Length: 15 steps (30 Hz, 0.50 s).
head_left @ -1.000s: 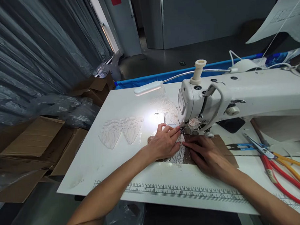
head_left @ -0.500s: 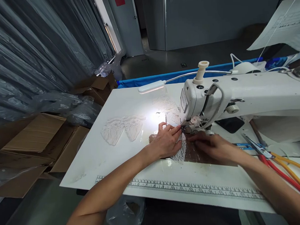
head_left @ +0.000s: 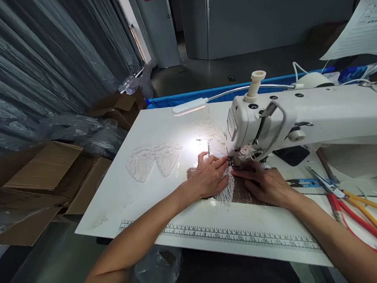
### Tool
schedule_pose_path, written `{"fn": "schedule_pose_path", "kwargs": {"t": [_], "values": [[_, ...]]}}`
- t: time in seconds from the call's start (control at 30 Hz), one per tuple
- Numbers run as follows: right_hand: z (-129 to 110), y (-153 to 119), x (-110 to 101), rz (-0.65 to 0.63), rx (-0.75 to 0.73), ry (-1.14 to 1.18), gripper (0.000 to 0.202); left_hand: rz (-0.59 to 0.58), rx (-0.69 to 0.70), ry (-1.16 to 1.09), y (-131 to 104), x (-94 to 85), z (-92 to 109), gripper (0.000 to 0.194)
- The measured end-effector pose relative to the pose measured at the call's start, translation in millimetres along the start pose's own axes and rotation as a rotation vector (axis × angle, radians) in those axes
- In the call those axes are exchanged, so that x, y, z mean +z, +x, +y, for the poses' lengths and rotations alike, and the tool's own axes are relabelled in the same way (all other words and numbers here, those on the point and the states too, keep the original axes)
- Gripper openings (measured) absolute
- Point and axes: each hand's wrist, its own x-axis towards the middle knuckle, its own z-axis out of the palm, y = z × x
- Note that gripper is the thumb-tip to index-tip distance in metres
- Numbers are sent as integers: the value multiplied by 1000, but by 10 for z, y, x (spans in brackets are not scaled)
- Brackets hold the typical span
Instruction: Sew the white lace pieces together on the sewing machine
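My left hand (head_left: 210, 176) lies flat with its fingers spread on a piece of white fringed lace (head_left: 225, 194), just left of the presser foot (head_left: 234, 161) of a white sewing machine (head_left: 242, 123). From the right, my right hand (head_left: 265, 182) reaches in with fingers stretched out; its fingertips touch the lace's edge close below the foot. Beneath both hands is a brown, shiny sheet (head_left: 244, 193). More lace (head_left: 218, 145) lies behind my left hand, beside the needle. The part under the foot is hidden.
A lace piece with two pointed lobes (head_left: 153, 159) lies on the white table (head_left: 116, 202). A lamp (head_left: 189, 106) lights the sewing spot. Scissors with red handles (head_left: 358, 218) and a yellow-handled tool (head_left: 368, 203) lie at right. A printed ruler (head_left: 225, 236) runs along the front edge; cardboard boxes (head_left: 44, 171) stand at left.
My right hand has moved left, its fingers now stretched out to the lace's edge. My left hand stays almost where it was. The view has shifted slightly.
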Motion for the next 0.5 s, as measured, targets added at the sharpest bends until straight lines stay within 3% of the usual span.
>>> {"fn": "schedule_pose_path", "kwargs": {"t": [0.5], "values": [[-57, 3, 0, 43, 11, -67, 40, 46, -9, -6, 21, 42, -44, 38]]}}
